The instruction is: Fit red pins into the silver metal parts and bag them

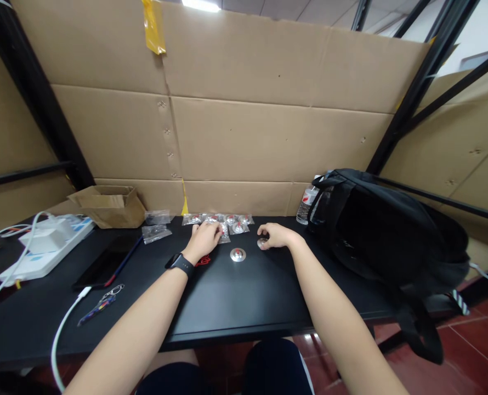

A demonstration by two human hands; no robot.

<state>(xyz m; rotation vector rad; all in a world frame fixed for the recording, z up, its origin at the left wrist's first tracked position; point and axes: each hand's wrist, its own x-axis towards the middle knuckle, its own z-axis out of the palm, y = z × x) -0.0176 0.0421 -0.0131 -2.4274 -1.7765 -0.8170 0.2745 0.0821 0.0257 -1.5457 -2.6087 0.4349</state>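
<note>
Two bare hands are at work near the back edge of the worktop (244,307), both with bent fingers. The left hand (205,240), a dark watch (180,264) on its wrist, lies over the left part of a row of bagged discs (239,226); it hides what is under it, so I cannot tell whether it is gripping a bag or merely resting there. The right hand (276,236) has thumb and fingers curled around a second disc (262,243) – a hold at the rim probably suits so thin a piece, though firm grip and light touch look alike from here.

Between the hands, slightly nearer the front edge, one shiny disc (238,254) with a red centre lies flat and unbagged, likely put there for easy reach. Red cord (203,260) shows beside the left wrist. Clear plastic bags (157,232) lie flat left of the row, perhaps pushed aside to spare the middle.

Other belongings sit outward: a paper box (114,206) at the back, a phone (109,262) and keychain (100,305) towards the left end – and a black backpack (392,230) with a bottle (306,204) at the right, presumably out of the arms' way.
</note>
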